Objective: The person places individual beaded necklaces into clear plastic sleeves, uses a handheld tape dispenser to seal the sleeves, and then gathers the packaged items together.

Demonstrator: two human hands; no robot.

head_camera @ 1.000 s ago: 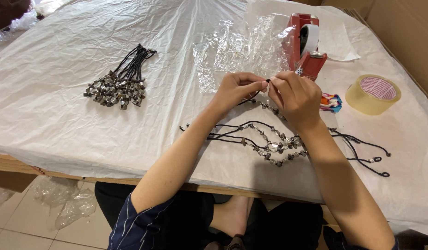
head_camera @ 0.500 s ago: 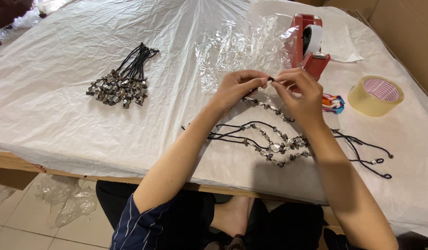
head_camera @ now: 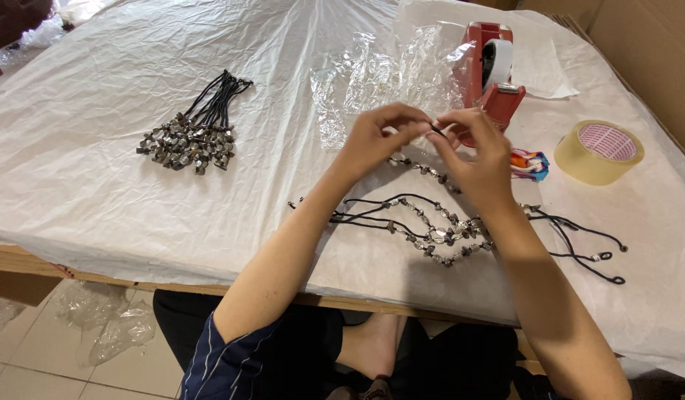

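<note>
Hands are raised together above the middle of the tabletop [head_camera: 98, 192], which is covered by a crinkled white sheet. The left hand [head_camera: 379, 137] is closed in a pinch on the end of a thin black cord [head_camera: 436, 130], and the right hand [head_camera: 479, 152] is closed on the same cord just beside it, fingertips of both nearly touching. From the pinch, a beaded strand [head_camera: 424, 169] is seen hanging down to the sheet.

Nearer than the hands, a loose spread of black cords strung with silvery beads [head_camera: 431, 230] is laid across the sheet, with its cord ends [head_camera: 594, 255] trailing off to the right. Well apart on the left, a tidy bundle of similar beaded cords [head_camera: 194, 133] is laid with the beads toward the near side.

Just beyond the hands, a heap of clear plastic bags [head_camera: 379, 78] is spread out. To its right a red tape dispenser [head_camera: 490, 67] is stood upright, partly hidden by the right hand. A roll of clear packing tape [head_camera: 599, 150] is laid flat farther right, and a small multicoloured item [head_camera: 531, 163] is seen between the roll and the right hand.
</note>
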